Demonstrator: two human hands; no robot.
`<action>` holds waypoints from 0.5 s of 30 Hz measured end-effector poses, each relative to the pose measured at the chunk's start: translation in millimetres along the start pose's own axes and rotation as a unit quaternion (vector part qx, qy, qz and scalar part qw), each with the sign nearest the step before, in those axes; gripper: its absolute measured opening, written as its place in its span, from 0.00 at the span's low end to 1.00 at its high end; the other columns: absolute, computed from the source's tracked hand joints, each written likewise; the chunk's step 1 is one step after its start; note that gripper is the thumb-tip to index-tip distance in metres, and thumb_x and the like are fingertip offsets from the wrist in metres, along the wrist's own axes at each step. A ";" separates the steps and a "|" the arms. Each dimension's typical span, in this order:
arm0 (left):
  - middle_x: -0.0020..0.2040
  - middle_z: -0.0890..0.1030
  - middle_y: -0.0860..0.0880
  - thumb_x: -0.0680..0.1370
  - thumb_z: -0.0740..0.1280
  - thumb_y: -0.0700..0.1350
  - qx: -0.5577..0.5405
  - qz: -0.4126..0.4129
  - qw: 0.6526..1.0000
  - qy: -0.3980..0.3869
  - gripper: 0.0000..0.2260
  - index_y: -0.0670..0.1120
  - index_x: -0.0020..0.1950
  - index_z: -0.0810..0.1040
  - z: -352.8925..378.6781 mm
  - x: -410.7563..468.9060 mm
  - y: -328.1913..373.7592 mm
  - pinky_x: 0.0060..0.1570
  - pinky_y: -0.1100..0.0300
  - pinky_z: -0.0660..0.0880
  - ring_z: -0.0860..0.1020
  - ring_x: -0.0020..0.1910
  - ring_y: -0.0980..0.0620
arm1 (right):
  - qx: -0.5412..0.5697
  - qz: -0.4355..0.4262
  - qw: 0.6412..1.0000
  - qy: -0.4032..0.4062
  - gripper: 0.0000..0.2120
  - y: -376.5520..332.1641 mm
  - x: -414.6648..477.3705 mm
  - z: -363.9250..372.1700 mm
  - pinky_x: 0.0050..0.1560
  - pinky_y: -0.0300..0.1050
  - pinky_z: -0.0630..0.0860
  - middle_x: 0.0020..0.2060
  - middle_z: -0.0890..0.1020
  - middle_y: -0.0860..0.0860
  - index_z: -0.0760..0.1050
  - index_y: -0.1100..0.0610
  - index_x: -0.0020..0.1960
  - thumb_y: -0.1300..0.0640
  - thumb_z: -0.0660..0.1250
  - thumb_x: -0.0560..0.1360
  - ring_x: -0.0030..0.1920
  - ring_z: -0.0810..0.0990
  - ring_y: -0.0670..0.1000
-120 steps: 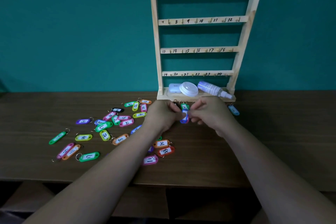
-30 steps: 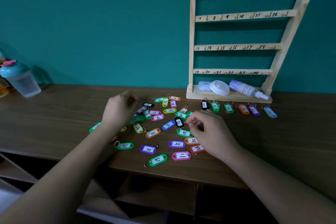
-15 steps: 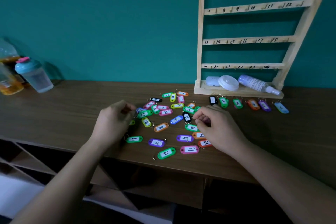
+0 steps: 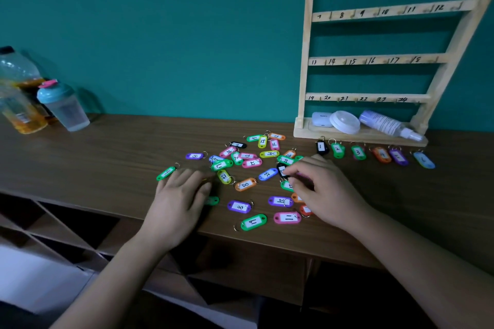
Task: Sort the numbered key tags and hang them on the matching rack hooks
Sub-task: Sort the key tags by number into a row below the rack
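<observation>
Several coloured numbered key tags lie scattered on the wooden table (image 4: pixel 107 163), among them a green 19 tag (image 4: pixel 253 222) and a pink 11 tag (image 4: pixel 287 218). Tags 1 to 6 lie in a row in front of the rack, from the black 1 tag (image 4: pixel 321 147) to the blue 6 tag (image 4: pixel 424 160). The wooden rack (image 4: pixel 304 61) stands at the back right, its visible numbered hooks empty. My left hand (image 4: pixel 181 195) rests flat, palm down, at the pile's left edge. My right hand (image 4: pixel 323 189) is curled, its fingertips on a black tag (image 4: pixel 281 169).
A clear shaker cup with a teal lid (image 4: pixel 64 108) and a bottle of orange liquid (image 4: pixel 18 99) stand at the far left. A white case (image 4: pixel 321 119), a round lid (image 4: pixel 345 121) and a spray bottle (image 4: pixel 387 124) lie on the rack's base. Open shelves sit below the table's front edge.
My left hand has opened from a pinch near the pile and now lies flat on the table. My right hand stays by the black tag. The view has swung left and down.
</observation>
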State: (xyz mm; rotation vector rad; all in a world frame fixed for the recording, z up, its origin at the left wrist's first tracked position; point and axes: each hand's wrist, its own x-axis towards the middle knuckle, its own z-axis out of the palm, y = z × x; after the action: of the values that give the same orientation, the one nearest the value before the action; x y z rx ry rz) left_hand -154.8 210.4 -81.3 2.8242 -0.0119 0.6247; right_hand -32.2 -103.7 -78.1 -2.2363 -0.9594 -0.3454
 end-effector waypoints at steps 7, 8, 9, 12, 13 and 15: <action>0.57 0.78 0.61 0.86 0.53 0.59 0.001 0.003 1.000 -0.015 0.10 0.58 0.56 0.72 7.8 15.0 9.3 0.63 0.49 0.68 0.74 0.65 0.53 | -0.006 0.008 1.000 -0.006 0.08 2.7 -0.7 0.7 0.57 0.36 0.69 0.49 0.80 0.36 0.84 0.47 0.59 0.55 0.71 0.81 0.54 0.75 0.40; 0.55 0.78 0.61 0.86 0.53 0.59 0.008 0.001 1.000 -0.009 0.10 0.58 0.53 0.71 8.2 13.3 9.5 0.61 0.48 0.68 0.75 0.62 0.52 | -0.006 0.009 1.000 -0.007 0.08 3.0 -0.8 0.8 0.57 0.33 0.68 0.49 0.80 0.36 0.84 0.47 0.58 0.55 0.71 0.81 0.54 0.74 0.40; 0.52 0.78 0.60 0.86 0.53 0.58 0.014 -0.002 1.000 -0.002 0.10 0.58 0.52 0.70 8.2 11.6 9.7 0.59 0.48 0.69 0.75 0.59 0.51 | -0.005 0.011 1.000 -0.007 0.08 3.4 -0.9 1.1 0.56 0.32 0.67 0.49 0.80 0.36 0.84 0.47 0.58 0.55 0.71 0.81 0.54 0.74 0.40; 0.49 0.78 0.59 0.86 0.54 0.58 0.024 -0.011 0.999 0.020 0.12 0.56 0.52 0.74 8.1 8.2 9.4 0.56 0.46 0.70 0.75 0.53 0.50 | -0.005 0.011 1.000 -0.007 0.07 4.1 -0.8 2.2 0.55 0.35 0.69 0.48 0.81 0.37 0.84 0.48 0.57 0.56 0.72 0.80 0.53 0.74 0.41; 0.48 0.77 0.59 0.86 0.54 0.57 0.026 -0.013 0.999 0.025 0.12 0.55 0.52 0.75 7.6 7.6 9.7 0.56 0.46 0.70 0.75 0.51 0.50 | -0.005 0.012 1.000 -0.008 0.07 4.2 -0.5 2.6 0.54 0.35 0.69 0.48 0.81 0.37 0.84 0.48 0.57 0.56 0.72 0.80 0.53 0.75 0.41; 0.46 0.75 0.59 0.86 0.55 0.57 0.027 -0.009 0.999 0.031 0.11 0.56 0.50 0.73 6.9 6.7 10.9 0.55 0.47 0.70 0.74 0.50 0.50 | -0.005 0.014 1.000 -0.011 0.07 3.8 -0.2 2.5 0.54 0.35 0.69 0.48 0.80 0.37 0.84 0.48 0.57 0.56 0.72 0.80 0.53 0.74 0.41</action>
State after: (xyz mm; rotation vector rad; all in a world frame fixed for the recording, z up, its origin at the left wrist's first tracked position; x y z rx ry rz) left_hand -146.6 198.5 -82.0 2.8513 0.0436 0.7188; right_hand -29.6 -104.0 -81.9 -2.2645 -0.9400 -0.3145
